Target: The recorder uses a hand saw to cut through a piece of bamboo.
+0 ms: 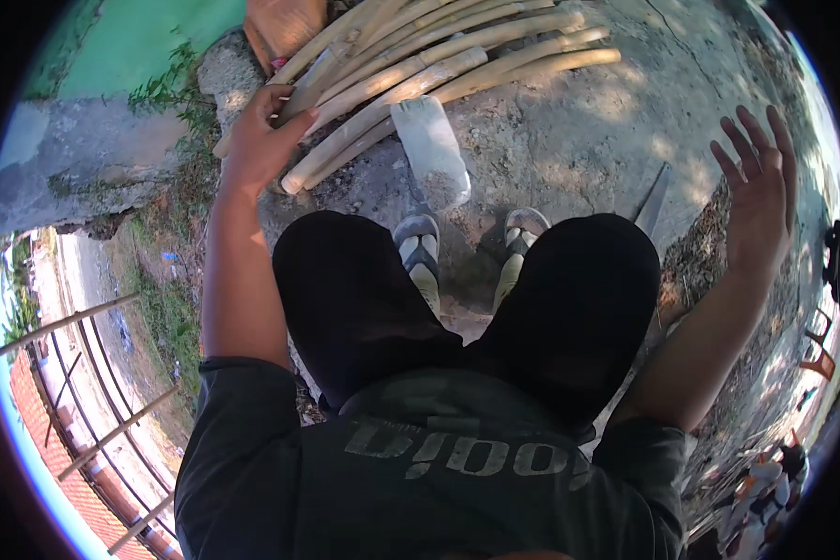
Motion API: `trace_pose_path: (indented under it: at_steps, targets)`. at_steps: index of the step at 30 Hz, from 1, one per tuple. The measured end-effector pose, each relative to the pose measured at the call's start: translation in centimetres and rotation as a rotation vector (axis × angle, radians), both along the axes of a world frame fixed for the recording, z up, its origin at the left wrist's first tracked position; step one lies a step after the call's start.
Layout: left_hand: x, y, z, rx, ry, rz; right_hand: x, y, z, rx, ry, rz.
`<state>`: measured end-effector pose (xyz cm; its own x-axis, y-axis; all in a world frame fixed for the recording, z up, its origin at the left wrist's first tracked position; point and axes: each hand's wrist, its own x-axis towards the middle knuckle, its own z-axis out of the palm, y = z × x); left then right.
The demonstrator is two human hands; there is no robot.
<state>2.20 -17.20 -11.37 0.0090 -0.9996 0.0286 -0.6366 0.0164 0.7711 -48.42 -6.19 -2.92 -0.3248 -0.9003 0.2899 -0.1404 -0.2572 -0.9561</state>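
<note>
The left hand [257,140] reaches forward and rests its fingers on the near ends of a bundle of pale yellow stripped cane stalks [429,61] lying on the bare concrete ground [569,140]; whether it grips one I cannot tell. The right hand [756,191] is raised, fingers spread wide, holding nothing. A whitish plastic sack [429,154] lies just beside the stalks, ahead of the sandalled feet [420,247].

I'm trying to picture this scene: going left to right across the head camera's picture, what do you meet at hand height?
Left hand on the bamboo poles → pale plastic bottle → long flat blade on the ground → right hand, open and holding nothing.
</note>
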Motion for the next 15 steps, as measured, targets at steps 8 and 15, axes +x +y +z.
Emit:
trace_pose_path:
  at_steps: [8, 15]
  targets:
    - [-4.9, -0.3, -2.9, 0.040, 0.034, -0.092, -11.7, 16.8, -27.4, 0.768, -0.133, -0.786]
    - [-6.0, 0.3, -3.9, 0.181, -0.062, -0.084, -7.7, 30.4, -43.7, 1.087, 0.748, -0.272]
